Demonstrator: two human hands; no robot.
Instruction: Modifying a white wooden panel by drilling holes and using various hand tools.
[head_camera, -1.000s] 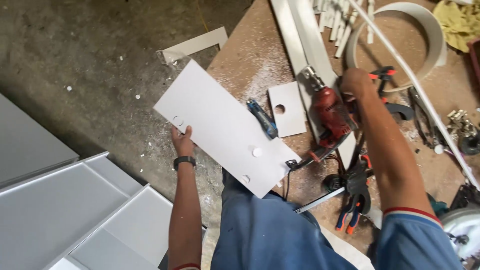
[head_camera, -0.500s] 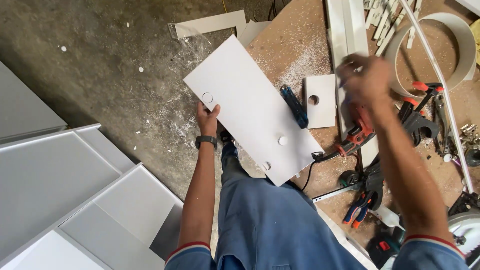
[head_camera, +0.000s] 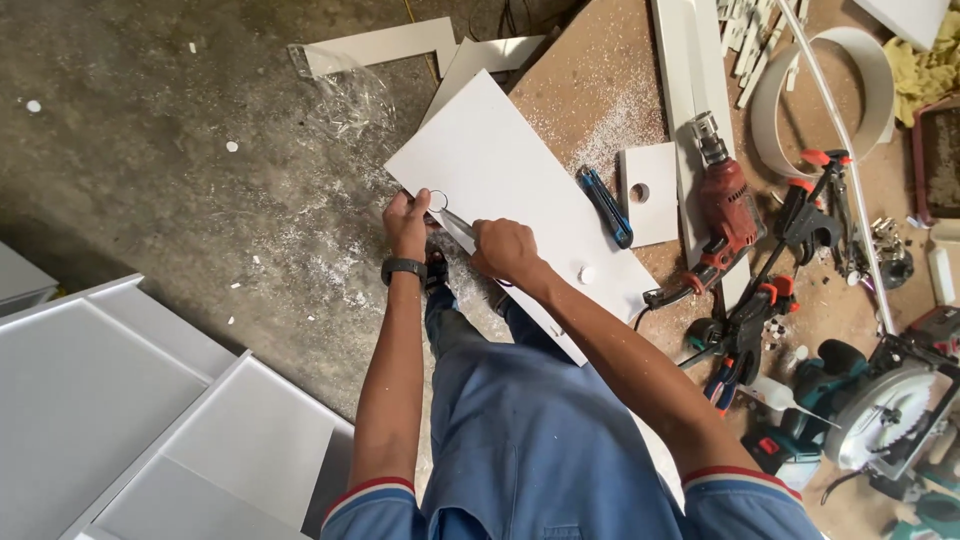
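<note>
A long white board lies slanted on the workbench, its near end overhanging the floor. A round hole is cut near that end. My left hand, with a black watch on the wrist, grips the board's edge right beside the hole. My right hand holds a thin metal tool whose tip reaches the hole's rim. A small white plug sits on the board farther right.
On the sawdust-covered bench lie a blue utility knife, a small white square with a hole, a red drill, clamps, a white ring and a circular saw. White cabinet panels lie on the floor at left.
My right hand left the red drill, crossed to the left and now works a thin tool at the hole. My left hand stayed at the board's edge.
</note>
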